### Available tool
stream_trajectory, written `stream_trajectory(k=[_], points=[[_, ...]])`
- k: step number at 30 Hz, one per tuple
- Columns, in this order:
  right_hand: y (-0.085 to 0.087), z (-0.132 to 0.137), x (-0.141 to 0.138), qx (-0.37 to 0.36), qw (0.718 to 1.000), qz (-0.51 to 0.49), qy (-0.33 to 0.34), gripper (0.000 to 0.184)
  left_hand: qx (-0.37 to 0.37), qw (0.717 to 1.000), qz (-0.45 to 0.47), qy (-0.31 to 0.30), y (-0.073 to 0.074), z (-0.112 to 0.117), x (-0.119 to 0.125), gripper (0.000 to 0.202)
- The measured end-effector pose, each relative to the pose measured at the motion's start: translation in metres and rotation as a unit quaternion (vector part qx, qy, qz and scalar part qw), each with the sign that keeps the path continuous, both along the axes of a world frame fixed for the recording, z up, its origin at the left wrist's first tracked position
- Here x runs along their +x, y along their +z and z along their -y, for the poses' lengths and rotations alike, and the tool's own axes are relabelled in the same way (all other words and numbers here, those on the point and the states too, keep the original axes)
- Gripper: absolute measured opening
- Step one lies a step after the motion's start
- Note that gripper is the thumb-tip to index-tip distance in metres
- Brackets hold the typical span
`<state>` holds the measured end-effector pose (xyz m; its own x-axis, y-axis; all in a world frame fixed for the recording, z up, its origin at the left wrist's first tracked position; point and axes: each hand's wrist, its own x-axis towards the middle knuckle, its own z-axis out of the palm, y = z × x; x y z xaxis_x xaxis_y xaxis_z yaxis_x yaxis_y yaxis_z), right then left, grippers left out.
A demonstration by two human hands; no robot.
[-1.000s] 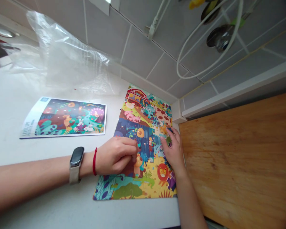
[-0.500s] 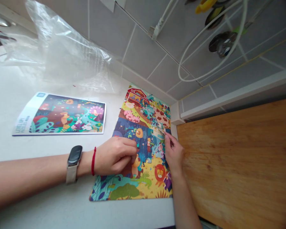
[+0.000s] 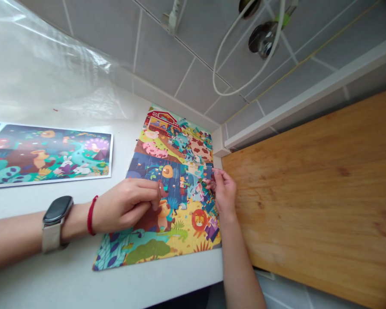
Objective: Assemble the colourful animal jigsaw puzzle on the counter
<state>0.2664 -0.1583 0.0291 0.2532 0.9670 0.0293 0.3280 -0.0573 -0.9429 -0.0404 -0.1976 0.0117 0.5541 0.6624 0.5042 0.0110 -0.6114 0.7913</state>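
Note:
A colourful jigsaw puzzle (image 3: 154, 253) with farm, night forest and savanna scenes lies on the white table. My left hand (image 3: 128, 204) rests over its left middle, fingers curled down; anything beneath the fingertips is hidden. At the puzzle's right edge, my right hand (image 3: 225, 189) pinches a small dark blue puzzle piece (image 3: 208, 171) between thumb and fingers. Loose pieces, among them a purple one (image 3: 212, 229), lie on top of the puzzle along its right side. To the left lies a printed picture sheet (image 3: 60, 154) showing a forest scene with animals.
A clear plastic bag (image 3: 44, 73) lies at the back left. Grey tiled wall (image 3: 167, 56) rises behind, with a white cable (image 3: 217, 64) looping down. A wooden board (image 3: 308, 189) sits to the right, beyond a white ledge (image 3: 221, 150).
The camera view has swung right, so everything appears shifted left. My right hand has turned slightly and its fingers now show a dark blue piece. My left hand stays curled on the puzzle.

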Motion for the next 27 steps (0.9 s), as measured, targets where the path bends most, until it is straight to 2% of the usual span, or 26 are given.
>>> stream_trajectory(k=[6,8,12,15,18,23,27], points=[[0.02,-0.003,0.028,0.169,0.979,0.013,-0.111,0.036,0.01,1.0,-0.02,0.006,0.007,-0.002,0.0,0.031],[0.022,-0.005,0.034,0.181,0.976,-0.001,-0.118,0.035,0.016,0.999,-0.027,0.006,0.008,-0.003,0.001,0.031],[0.021,-0.005,0.032,0.177,0.98,-0.003,-0.09,0.039,0.039,0.998,-0.04,0.017,0.01,0.001,0.006,0.032],[0.023,-0.004,0.03,0.193,0.978,-0.019,-0.08,0.041,0.044,0.994,-0.104,0.006,0.015,0.001,0.015,0.033],[0.026,-0.003,0.031,0.206,0.973,-0.065,-0.084,0.043,0.092,0.976,-0.197,-0.018,0.022,-0.008,0.031,0.031],[0.028,-0.001,0.032,0.211,0.97,-0.093,-0.073,0.048,0.16,0.942,-0.293,-0.01,0.033,-0.032,0.075,0.029],[0.029,-0.001,0.029,0.214,0.969,-0.11,-0.058,0.051,0.205,0.904,-0.361,-0.103,0.034,-0.028,0.124,0.039]])
